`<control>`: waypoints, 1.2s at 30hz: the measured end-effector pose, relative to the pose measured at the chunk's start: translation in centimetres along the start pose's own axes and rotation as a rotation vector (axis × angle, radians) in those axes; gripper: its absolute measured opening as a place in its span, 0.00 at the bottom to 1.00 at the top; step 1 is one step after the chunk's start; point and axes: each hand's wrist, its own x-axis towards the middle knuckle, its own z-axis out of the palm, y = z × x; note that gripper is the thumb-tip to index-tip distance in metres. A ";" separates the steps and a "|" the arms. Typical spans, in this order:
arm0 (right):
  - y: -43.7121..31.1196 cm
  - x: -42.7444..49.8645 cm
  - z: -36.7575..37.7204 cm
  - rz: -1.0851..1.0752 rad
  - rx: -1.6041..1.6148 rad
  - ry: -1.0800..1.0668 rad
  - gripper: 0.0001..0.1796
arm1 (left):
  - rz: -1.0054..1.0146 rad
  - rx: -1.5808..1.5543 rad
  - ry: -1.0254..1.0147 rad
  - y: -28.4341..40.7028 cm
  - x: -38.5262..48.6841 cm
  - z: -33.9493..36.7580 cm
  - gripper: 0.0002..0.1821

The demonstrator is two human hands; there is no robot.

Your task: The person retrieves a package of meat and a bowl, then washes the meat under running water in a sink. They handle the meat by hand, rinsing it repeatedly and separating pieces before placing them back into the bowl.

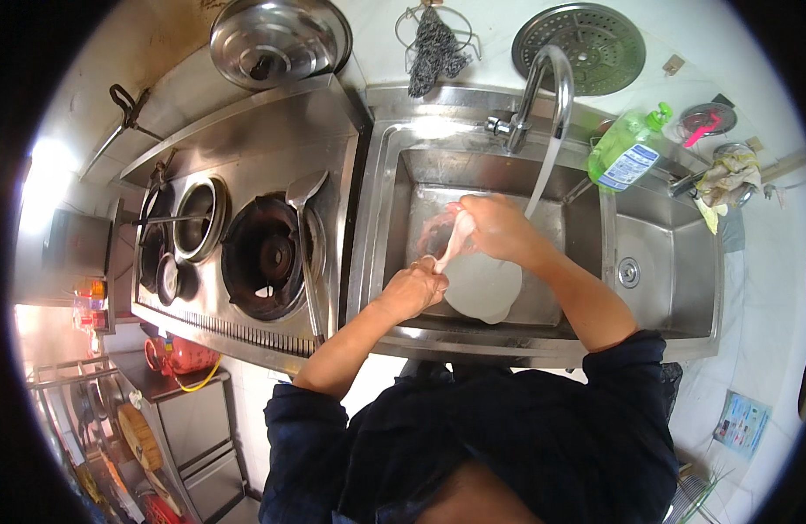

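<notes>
Over the larger basin of a stainless-steel sink [583, 229], both my hands grip one strip of pale pink raw meat [457, 243]. My left hand [416, 290] holds its lower end, and my right hand [498, 228] holds the upper end. Behind the strip, more pinkish pieces [432, 230] lie in the basin, partly hidden by my hands. Below my right hand, cloudy whitish liquid [485, 288] shows in the basin; its container's edge cannot be made out. Water runs from the curved chrome faucet [563, 78] into the sink, just behind my right hand.
At left stands a steel stove with a wok burner [272, 255], a long-handled spatula [305, 242] lying across its edge. A green dish soap bottle [626, 147] stands behind the divider. The smaller basin [652, 242] is at right. A steel-wool-like scrubber [434, 52] hangs on the wall.
</notes>
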 end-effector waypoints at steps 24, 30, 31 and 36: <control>-7.1 1.7 -6.9 0.205 0.068 -0.180 0.27 | 0.231 -0.383 -0.171 1.7 3.0 -6.8 0.10; -6.4 1.7 -6.4 0.090 -0.008 -0.158 0.21 | 0.388 -0.101 0.215 3.4 3.8 -8.0 0.08; -6.4 1.6 -6.5 0.066 -0.051 -0.125 0.20 | 0.383 -0.077 0.251 3.9 3.8 -8.4 0.07; -6.6 1.5 -7.0 -0.007 -0.201 -0.074 0.16 | 0.378 -0.054 0.301 5.6 3.7 -10.9 0.06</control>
